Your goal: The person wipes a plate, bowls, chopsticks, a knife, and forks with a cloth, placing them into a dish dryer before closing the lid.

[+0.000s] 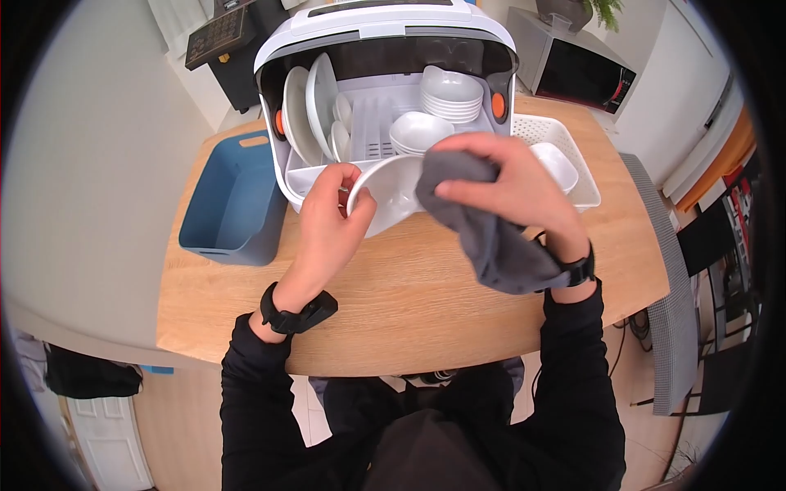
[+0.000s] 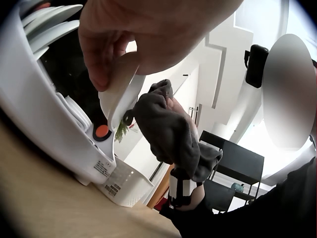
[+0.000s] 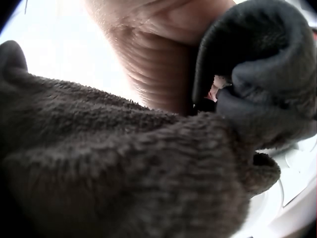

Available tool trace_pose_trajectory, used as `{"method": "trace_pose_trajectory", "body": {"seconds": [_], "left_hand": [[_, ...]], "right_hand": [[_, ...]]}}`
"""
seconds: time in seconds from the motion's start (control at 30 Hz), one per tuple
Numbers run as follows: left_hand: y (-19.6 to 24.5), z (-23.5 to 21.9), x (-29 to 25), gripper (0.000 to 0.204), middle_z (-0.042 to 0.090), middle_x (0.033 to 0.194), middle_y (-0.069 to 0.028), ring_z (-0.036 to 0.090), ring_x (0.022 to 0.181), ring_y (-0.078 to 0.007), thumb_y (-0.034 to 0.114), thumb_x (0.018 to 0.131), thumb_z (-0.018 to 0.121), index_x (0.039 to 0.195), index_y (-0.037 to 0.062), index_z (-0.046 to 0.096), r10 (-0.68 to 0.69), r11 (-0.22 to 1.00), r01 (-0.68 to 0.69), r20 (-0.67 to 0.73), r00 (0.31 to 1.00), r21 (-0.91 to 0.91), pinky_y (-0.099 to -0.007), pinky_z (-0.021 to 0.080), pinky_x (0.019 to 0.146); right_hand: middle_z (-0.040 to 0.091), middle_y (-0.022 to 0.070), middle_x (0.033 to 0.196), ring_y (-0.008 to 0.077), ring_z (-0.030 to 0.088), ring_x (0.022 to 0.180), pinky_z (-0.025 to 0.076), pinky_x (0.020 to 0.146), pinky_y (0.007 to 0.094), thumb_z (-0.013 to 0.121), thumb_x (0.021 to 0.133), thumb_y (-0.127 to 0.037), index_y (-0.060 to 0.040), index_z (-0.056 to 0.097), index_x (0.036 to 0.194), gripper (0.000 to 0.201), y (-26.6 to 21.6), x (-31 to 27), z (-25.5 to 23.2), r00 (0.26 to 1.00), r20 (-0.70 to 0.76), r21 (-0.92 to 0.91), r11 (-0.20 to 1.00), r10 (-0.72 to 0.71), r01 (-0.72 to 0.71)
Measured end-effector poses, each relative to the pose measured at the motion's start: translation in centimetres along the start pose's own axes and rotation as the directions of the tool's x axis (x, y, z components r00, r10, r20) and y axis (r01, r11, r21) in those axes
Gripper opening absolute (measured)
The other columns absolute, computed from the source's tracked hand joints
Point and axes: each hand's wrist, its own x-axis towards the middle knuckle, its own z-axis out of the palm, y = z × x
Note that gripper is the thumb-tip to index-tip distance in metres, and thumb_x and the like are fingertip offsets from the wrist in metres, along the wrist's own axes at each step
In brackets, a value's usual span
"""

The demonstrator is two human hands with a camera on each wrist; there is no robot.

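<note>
A white bowl (image 1: pixel 380 199) is tilted on its side above the front of the table, and my left hand (image 1: pixel 326 225) pinches its rim between thumb and fingers. My right hand (image 1: pixel 517 182) grips a dark grey cloth (image 1: pixel 501 250), bunched over the bowl's right edge with a loose end hanging toward the wrist. In the left wrist view the cloth (image 2: pixel 166 126) overlaps the far side of the bowl (image 2: pixel 119 87). Fuzzy cloth (image 3: pixel 119 173) fills most of the right wrist view, hiding the fingertips there.
Behind the hands, an open white dish cabinet (image 1: pixel 393 31) holds upright plates (image 1: pixel 321 106) and stacked bowls (image 1: pixel 452 92). A blue bin (image 1: pixel 233 196) stands at left. A white perforated basket (image 1: pixel 588 184) with a white dish inside is at right, before a microwave (image 1: pixel 573 69). All stand on the wooden table (image 1: pixel 393 319), except the microwave.
</note>
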Motion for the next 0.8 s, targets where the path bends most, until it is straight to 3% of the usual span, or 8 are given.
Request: {"method": "trace_pose_trajectory", "body": {"seconds": [0.07, 0.13, 0.23, 0.37, 0.47, 0.57, 0.67, 0.8], "left_hand": [[0.1, -0.2, 0.2, 0.023, 0.062, 0.094, -0.0072, 0.060, 0.077, -0.0165, 0.001, 0.085, 0.064, 0.107, 0.0041, 0.058, 0.200, 0.966, -0.191, -0.040, 0.979, 0.172, -0.0290, 0.048, 0.063], [-0.2, -0.1, 0.5, 0.034, 0.061, 0.096, -0.0102, 0.062, 0.076, -0.0248, -0.004, 0.074, 0.066, 0.107, 0.0043, 0.058, 0.482, 0.835, -0.444, -0.040, 0.875, 0.325, -0.0345, 0.051, 0.063], [0.2, -0.2, 0.1, 0.039, 0.061, 0.100, -0.0113, 0.063, 0.084, -0.0288, -0.005, 0.071, 0.067, 0.107, 0.0066, 0.062, 0.600, 0.697, -0.548, 0.041, 0.799, 0.463, -0.0359, 0.052, 0.066], [0.2, 0.5, -1.3, 0.043, 0.062, 0.105, -0.0110, 0.063, 0.090, -0.0280, -0.002, 0.063, 0.075, 0.104, 0.0072, 0.068, 0.717, 0.647, -0.648, -0.030, 0.697, 0.403, -0.0338, 0.054, 0.076], [0.2, 0.3, -1.6, 0.044, 0.062, 0.105, -0.0110, 0.063, 0.092, -0.0280, -0.001, 0.061, 0.075, 0.103, 0.0077, 0.069, 0.738, 0.625, -0.677, -0.012, 0.674, 0.389, -0.0336, 0.054, 0.076], [0.0, 0.6, -1.1, 0.036, 0.061, 0.101, -0.0093, 0.064, 0.088, -0.0264, 0.005, 0.066, 0.072, 0.102, 0.0084, 0.072, 0.789, 0.570, -0.712, -0.031, 0.614, 0.411, -0.0344, 0.053, 0.066], [-0.1, 0.3, -1.3, 0.039, 0.061, 0.102, -0.0073, 0.063, 0.092, -0.0261, 0.008, 0.063, 0.076, 0.101, 0.0120, 0.071, 0.796, 0.532, -0.716, 0.022, 0.605, 0.452, -0.0389, 0.051, 0.081], [0.1, 0.4, -1.5, 0.035, 0.062, 0.102, -0.0026, 0.062, 0.094, -0.0241, 0.013, 0.065, 0.076, 0.099, 0.0169, 0.071, 0.827, 0.466, -0.692, 0.006, 0.562, 0.551, -0.0438, 0.042, 0.094]], "right_hand": [[0.069, 0.0073, 0.108, 0.0150, 0.064, 0.099, 0.050, 0.089, 0.0300, 0.076, 0.083, -0.018, -0.0011, 0.066, 0.114, 0.037, 0.3, -0.2, -1.3, 0.986, -0.166, 0.037, 0.999, 0.014, -0.008], [0.069, 0.0063, 0.111, 0.0147, 0.063, 0.101, 0.050, 0.091, 0.0293, 0.074, 0.086, -0.017, -0.0024, 0.065, 0.119, 0.037, 0.9, 0.2, -1.2, 0.954, -0.296, 0.129, 0.992, 0.033, 0.006], [0.068, 0.0056, 0.112, 0.0145, 0.062, 0.104, 0.049, 0.093, 0.0286, 0.072, 0.089, -0.016, -0.0035, 0.063, 0.122, 0.037, 1.4, 0.9, 0.6, 0.955, -0.294, 0.265, 0.958, -0.029, 0.111], [0.059, 0.0072, 0.128, 0.0143, 0.054, 0.117, 0.042, 0.101, 0.0284, 0.059, 0.099, -0.025, -0.0019, 0.052, 0.135, 0.043, 1.3, 1.0, 3.2, 0.998, -0.059, 0.323, 0.946, -0.020, 0.038], [0.058, 0.0072, 0.127, 0.0137, 0.053, 0.117, 0.041, 0.101, 0.0273, 0.057, 0.100, -0.031, -0.0009, 0.049, 0.137, 0.048, 1.3, 0.9, 3.4, 0.980, 0.127, 0.540, 0.818, 0.153, -0.198], [0.058, 0.0073, 0.125, 0.0133, 0.052, 0.116, 0.041, 0.100, 0.0260, 0.059, 0.098, -0.039, 0.0002, 0.047, 0.138, 0.057, 0.6, 0.6, 3.2, 0.940, 0.241, 0.582, 0.739, 0.241, -0.339], [0.058, 0.0069, 0.124, 0.0129, 0.052, 0.114, 0.041, 0.098, 0.0247, 0.063, 0.094, -0.042, 0.0005, 0.049, 0.136, 0.061, 0.8, 0.6, 3.6, 0.955, 0.252, 0.461, 0.848, 0.157, -0.261], [0.057, 0.0053, 0.124, 0.0133, 0.053, 0.113, 0.043, 0.097, 0.0243, 0.066, 0.093, -0.031, -0.0016, 0.050, 0.135, 0.054, 1.0, 0.9, 3.3, 0.912, 0.349, 0.553, 0.737, 0.217, -0.387]]}}
